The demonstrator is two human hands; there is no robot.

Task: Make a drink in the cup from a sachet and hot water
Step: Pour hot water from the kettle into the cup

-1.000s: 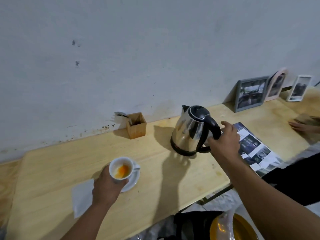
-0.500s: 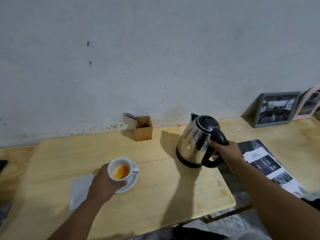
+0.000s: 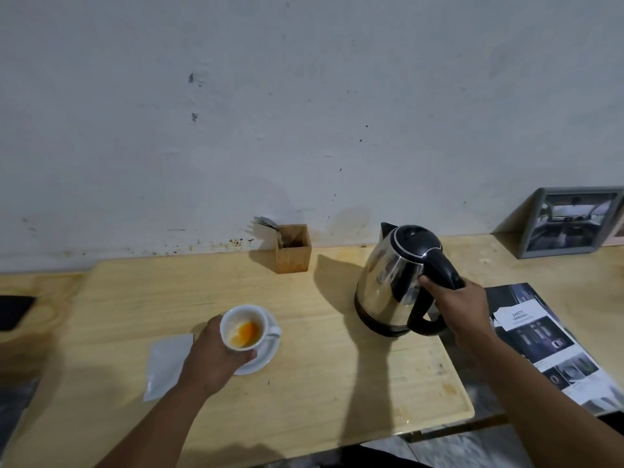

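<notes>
A white cup (image 3: pixel 236 324) with orange powder in its bottom rests on a white saucer (image 3: pixel 266 354) on the wooden table (image 3: pixel 337 383). My left hand (image 3: pixel 211 358) wraps around the cup's near side and tilts it slightly toward me. A steel kettle (image 3: pixel 388 282) with a black lid and handle stands to the right. My right hand (image 3: pixel 456 304) is closed around its handle. A flat white sachet (image 3: pixel 165 363) lies on the table just left of my left hand.
A small wooden box (image 3: pixel 293 248) with a folded paper in it stands against the wall behind the cup. A grey picture frame (image 3: pixel 570 221) leans at the far right. An open magazine (image 3: pixel 553 342) lies right of the kettle. A dark object (image 3: pixel 13 310) sits at the left edge.
My right hand went from touching the kettle's handle to closing fully around it. The view shifted left, so the frames at the right slid out. My left hand stayed on the cup.
</notes>
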